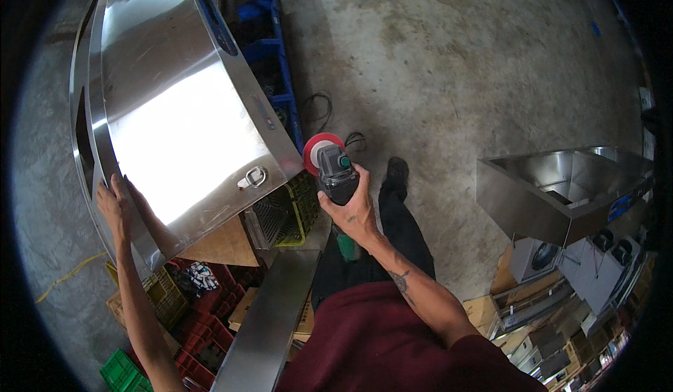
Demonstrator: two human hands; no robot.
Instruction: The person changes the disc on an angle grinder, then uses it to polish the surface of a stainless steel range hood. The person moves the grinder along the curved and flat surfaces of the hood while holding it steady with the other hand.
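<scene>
A large stainless steel unit [168,35] with a glossy, mirror-like face fills the upper left. My left hand [114,206] is at its lower left edge, fingers closed over the folded lip. In my right hand [354,208] is an angle grinder [338,178] with a dark head and a green button, gripped near its head. Its round red and white disc [323,150] is beside the unit's lower right corner; whether they touch I cannot tell. A metal ring [256,176] lies on the unit's face near the lower edge.
Blue bins [277,49] stand beside the unit, with a black cord [324,108] on the concrete floor. Below are a yellow crate [303,210], red crates [203,329] and a long steel strip [263,329]. A steel double sink [526,196] stands at the right.
</scene>
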